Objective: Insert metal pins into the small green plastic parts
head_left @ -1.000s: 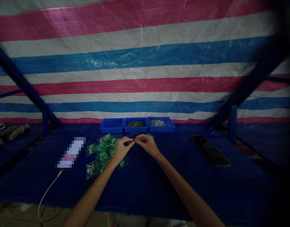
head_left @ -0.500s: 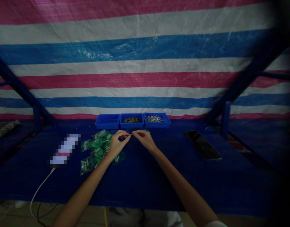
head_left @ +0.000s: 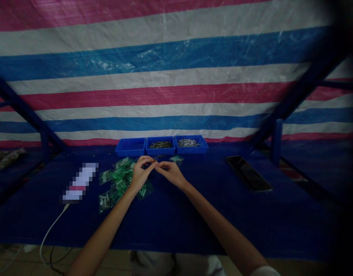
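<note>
My left hand (head_left: 142, 172) and my right hand (head_left: 172, 173) meet at the fingertips above the blue table (head_left: 170, 222). Both are pinched closed; whatever lies between the fingertips is too small to make out. Beside and beneath my left hand lies a pile of small clear bags with green and pale contents (head_left: 120, 178). Behind the hands stand three blue bins: the left one (head_left: 130, 146) shows nothing inside, the middle one (head_left: 160, 150) holds brass-coloured pins, and the right one (head_left: 190, 148) holds silver pins. Another small bag (head_left: 176, 159) sits just behind my right hand.
A dark phone (head_left: 248, 173) lies at the right. On the left is a device with a blurred screen (head_left: 81, 182), joined to a white cable (head_left: 51, 226). Blue frame bars slope at both sides, before a striped sheet (head_left: 165, 92).
Both hands have shifted slightly left, and their fingertips are closer together. The thin piece seen between them before no longer shows. The small bag behind my right hand is now more visible.
</note>
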`<state>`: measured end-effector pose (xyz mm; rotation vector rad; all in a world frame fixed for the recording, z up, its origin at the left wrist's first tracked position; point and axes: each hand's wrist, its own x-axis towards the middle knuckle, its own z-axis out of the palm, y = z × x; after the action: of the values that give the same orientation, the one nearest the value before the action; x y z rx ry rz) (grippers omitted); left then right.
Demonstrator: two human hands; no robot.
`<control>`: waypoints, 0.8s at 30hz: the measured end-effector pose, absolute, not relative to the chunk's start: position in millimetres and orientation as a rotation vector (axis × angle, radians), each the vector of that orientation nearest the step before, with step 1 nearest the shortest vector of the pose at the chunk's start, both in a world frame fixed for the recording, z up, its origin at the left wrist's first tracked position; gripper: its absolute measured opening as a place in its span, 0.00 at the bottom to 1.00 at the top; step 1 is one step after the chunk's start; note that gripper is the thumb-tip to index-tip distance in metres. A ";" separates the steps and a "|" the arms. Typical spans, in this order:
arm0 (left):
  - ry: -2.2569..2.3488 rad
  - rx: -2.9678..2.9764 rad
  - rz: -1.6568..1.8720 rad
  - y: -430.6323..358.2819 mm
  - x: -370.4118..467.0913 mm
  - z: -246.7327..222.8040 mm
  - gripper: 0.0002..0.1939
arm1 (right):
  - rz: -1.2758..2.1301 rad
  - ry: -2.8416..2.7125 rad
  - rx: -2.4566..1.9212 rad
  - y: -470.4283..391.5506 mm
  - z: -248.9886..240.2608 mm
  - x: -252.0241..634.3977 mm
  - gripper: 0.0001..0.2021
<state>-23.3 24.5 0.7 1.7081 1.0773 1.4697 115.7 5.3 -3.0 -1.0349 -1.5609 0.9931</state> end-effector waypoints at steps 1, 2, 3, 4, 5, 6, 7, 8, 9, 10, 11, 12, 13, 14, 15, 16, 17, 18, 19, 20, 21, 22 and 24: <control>1.082 1.722 1.472 25.5 -24.0 0.7 0.07 | 0.977 -1.566 -1.039 5.7 -2.6 116.9 0.11; 1.087 1.732 1.471 26.4 -24.9 0.9 0.07 | 0.964 -1.574 -1.043 6.3 -2.0 118.2 0.11; 1.090 1.733 1.473 27.4 -25.9 1.0 0.07 | 0.954 -1.579 -1.048 6.8 -1.2 119.6 0.11; 1.092 1.728 1.480 28.1 -26.8 1.3 0.07 | 0.948 -1.578 -1.053 7.3 0.0 121.2 0.11; 1.094 1.720 1.488 28.6 -27.4 1.4 0.07 | 0.947 -1.566 -1.058 7.9 1.4 122.7 0.11; 1.097 1.715 1.494 28.6 -27.6 1.5 0.07 | 0.948 -1.544 -1.063 8.5 3.1 124.2 0.11; 1.099 1.716 1.496 28.1 -27.3 1.4 0.07 | 0.949 -1.518 -1.068 9.2 4.8 125.5 0.11; 1.101 1.720 1.492 27.1 -26.4 1.1 0.07 | 0.945 -1.489 -1.077 9.8 6.4 126.6 0.11; 1.102 1.729 1.479 25.6 -24.9 0.6 0.07 | 0.935 -1.463 -1.090 10.4 7.6 127.4 0.11; 1.097 1.743 1.455 23.8 -23.0 0.0 0.07 | 0.921 -1.441 -1.101 11.0 8.3 127.8 0.11; 1.090 1.758 1.428 21.8 -20.9 -0.8 0.07 | 0.904 -1.426 -1.110 11.5 8.6 127.7 0.12; 1.080 1.775 1.398 20.0 -18.8 -1.6 0.07 | 0.889 -1.415 -1.113 11.8 8.4 127.4 0.12; 1.071 1.794 1.370 18.5 -16.9 -2.2 0.07 | 0.882 -1.410 -1.111 12.1 7.9 126.9 0.12; 1.067 1.809 1.352 17.5 -15.5 -2.7 0.06 | 0.882 -1.410 -1.106 12.3 7.3 126.3 0.12; 1.065 1.820 1.344 17.1 -14.8 -2.9 0.06 | 0.886 -1.412 -1.101 12.5 6.7 125.9 0.12; 1.066 1.823 1.347 17.2 -14.8 -2.9 0.06 | 0.893 -1.414 -1.098 12.6 6.2 125.7 0.12; 1.070 1.819 1.357 17.9 -15.5 -2.7 0.06 | 0.900 -1.412 -1.098 12.8 5.9 125.7 0.13; 1.074 1.806 1.372 19.0 -16.7 -2.4 0.06 | 0.908 -1.404 -1.098 13.0 5.6 125.9 0.13; 1.077 1.787 1.391 20.3 -18.2 -2.2 0.06 | 0.917 -1.393 -1.097 13.3 5.3 126.1 0.13; 1.079 1.760 1.409 21.7 -19.8 -2.2 0.06 | 0.928 -1.382 -1.092 13.4 4.7 126.1 0.13; 1.079 1.720 1.422 23.1 -21.4 -2.5 0.07 | 0.944 -1.377 -1.084 13.4 3.9 125.8 0.13; 1.080 1.675 1.429 24.3 -22.7 -3.0 0.07 | 0.964 -1.380 -1.076 13.1 2.7 124.9 0.13; 1.082 1.589 1.429 25.5 -24.1 -4.4 0.08 | 1.009 -1.415 -1.066 11.4 -0.7 121.6 0.12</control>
<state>-24.1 25.5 -4.4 1.5886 1.0824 1.4293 121.6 11.4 -0.7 -1.0659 -1.4145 1.0093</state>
